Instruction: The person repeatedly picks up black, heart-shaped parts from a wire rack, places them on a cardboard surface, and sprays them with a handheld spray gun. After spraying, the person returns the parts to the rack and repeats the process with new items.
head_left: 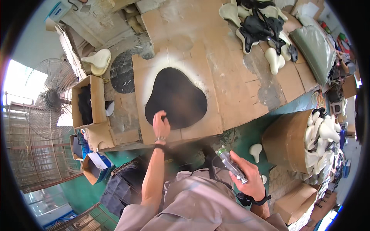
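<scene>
A black, rounded three-lobed sheet [178,98] lies flat on a cardboard-covered table, with whitish residue on the cardboard around it. My left hand [160,125] is over the sheet's lower left edge, its fingers bent and slightly apart. Whether the fingertips press on the sheet is hard to see. In my right hand [249,178], held low in front of the table, is a metallic, tube-like tool [232,166] with a green end. My fingers wrap round its lower part, and its exact kind does not show.
Cream saddle pads [274,61] and black saddle bases [254,25] are heaped at the far right. A cardboard box [285,140] of pale saddle pads stands right of me. At the left are a wire fan [52,98], an open carton [98,102] holding black material and a cream saddle pad [101,59].
</scene>
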